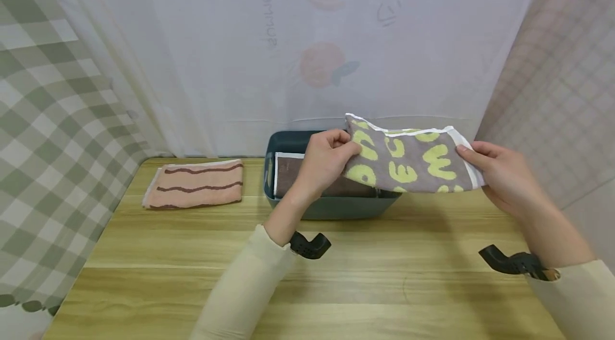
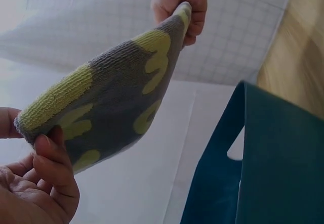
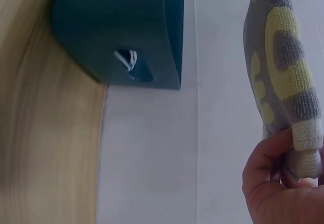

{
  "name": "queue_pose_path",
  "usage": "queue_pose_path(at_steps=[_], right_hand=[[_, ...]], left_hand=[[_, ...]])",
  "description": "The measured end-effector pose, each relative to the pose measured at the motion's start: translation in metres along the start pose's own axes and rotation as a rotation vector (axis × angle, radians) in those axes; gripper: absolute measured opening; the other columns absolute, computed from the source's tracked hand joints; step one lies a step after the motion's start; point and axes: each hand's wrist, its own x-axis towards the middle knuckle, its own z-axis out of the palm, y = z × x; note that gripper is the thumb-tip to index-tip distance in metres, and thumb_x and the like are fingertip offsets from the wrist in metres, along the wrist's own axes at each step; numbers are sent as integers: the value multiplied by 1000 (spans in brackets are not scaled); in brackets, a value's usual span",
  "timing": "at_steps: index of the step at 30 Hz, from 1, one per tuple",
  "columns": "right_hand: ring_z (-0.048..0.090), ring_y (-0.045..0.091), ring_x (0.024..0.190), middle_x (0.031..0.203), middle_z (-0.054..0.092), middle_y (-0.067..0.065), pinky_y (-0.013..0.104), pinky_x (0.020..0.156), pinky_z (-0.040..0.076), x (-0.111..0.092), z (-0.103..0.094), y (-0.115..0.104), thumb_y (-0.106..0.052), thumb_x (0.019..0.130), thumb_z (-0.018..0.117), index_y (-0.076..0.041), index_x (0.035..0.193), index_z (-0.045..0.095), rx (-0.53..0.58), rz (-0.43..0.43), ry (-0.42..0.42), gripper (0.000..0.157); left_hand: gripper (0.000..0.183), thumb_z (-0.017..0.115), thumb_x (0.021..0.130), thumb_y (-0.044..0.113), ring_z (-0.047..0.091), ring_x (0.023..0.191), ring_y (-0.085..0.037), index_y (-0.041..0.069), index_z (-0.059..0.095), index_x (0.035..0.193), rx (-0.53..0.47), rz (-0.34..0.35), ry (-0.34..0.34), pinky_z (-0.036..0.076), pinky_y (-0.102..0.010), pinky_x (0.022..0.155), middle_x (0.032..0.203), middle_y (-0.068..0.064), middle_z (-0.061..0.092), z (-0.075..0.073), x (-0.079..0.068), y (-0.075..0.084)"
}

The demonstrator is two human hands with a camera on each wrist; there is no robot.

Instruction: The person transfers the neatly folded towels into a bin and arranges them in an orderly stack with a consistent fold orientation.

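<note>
A folded grey towel [image 1: 413, 161] with yellow letters and a white edge is held up in the air between both hands. My left hand [image 1: 324, 161] pinches its left end between thumb and fingers, and my right hand [image 1: 502, 177] grips the white-banded right end. In the left wrist view the towel [image 2: 111, 87] sags a little between the two grips. Below and behind it stands a dark teal bin [image 1: 331, 209], partly covered by the left hand and the towel. Inside the bin lies a folded brown towel [image 1: 288, 172] with white edging.
On the wooden table [image 1: 384, 286], left of the bin, lies a folded peach towel [image 1: 202, 184] with wavy brown stripes. A white curtain [image 1: 216, 62] hangs right behind the bin. Checked cloth [image 1: 43, 116] borders the left side. Each wrist carries a black camera mount [image 1: 309, 245].
</note>
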Motion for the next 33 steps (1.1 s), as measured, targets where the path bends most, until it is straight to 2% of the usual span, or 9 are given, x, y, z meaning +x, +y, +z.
queue_pose_path(at_steps=[8,13,16,19,22,24,27,30,33], right_hand=[[71,10,79,94,72,-2,24,68,59,13,36,-5,-18,101,72,-17,100,78,0,-53,-28,7],[71,10,81,96,73,-3,23,70,60,22,56,-3,-18,101,72,-17,105,76,-32,-65,-40,6],[71,9,84,98,73,-5,22,72,59,28,67,-1,-19,103,70,-6,120,69,-96,-60,-44,22],[69,6,85,98,71,-9,21,75,58,34,78,3,-21,105,66,7,137,57,-214,-54,-39,44],[68,5,85,97,69,-11,21,75,58,39,87,7,-23,107,64,13,143,52,-335,-52,-29,52],[68,5,85,99,68,-9,22,75,58,43,92,9,-23,107,63,13,143,53,-384,-48,-26,51],[67,6,86,109,67,2,22,76,58,47,98,11,-23,107,63,11,142,55,-427,-33,-27,49],[66,8,86,118,65,13,23,77,58,52,102,14,-22,106,64,10,140,57,-479,-23,-24,47],[65,11,84,119,66,20,23,73,58,57,108,17,-20,106,64,10,135,62,-563,-36,-18,42]], left_hand=[[12,66,91,4,38,46,-15,3,68,80,40,-42,87,35,-29,49,52,0,45,-35,0,-1],[15,65,91,5,36,45,-13,3,67,76,72,-57,142,32,-27,47,52,1,43,-57,0,-4],[13,65,90,6,36,48,-12,4,69,78,139,-77,179,32,-26,49,53,2,43,-68,0,-6],[12,65,89,9,38,51,-12,4,72,80,233,-112,208,34,-27,52,55,3,47,-78,0,-11],[14,64,89,11,44,52,-16,4,74,82,303,-157,222,39,-30,53,60,0,55,-89,0,-16],[16,64,90,13,49,53,-19,5,75,83,348,-188,228,42,-31,52,66,-3,62,-95,1,-20],[19,63,91,14,59,55,-26,4,77,82,410,-226,225,48,-32,52,72,-7,69,-104,0,-27],[22,63,91,14,65,58,-36,3,78,80,465,-252,210,50,-30,50,68,-9,69,-111,-1,-33],[24,63,92,13,69,62,-43,2,78,77,508,-276,193,52,-31,48,62,-8,67,-116,-1,-39]])
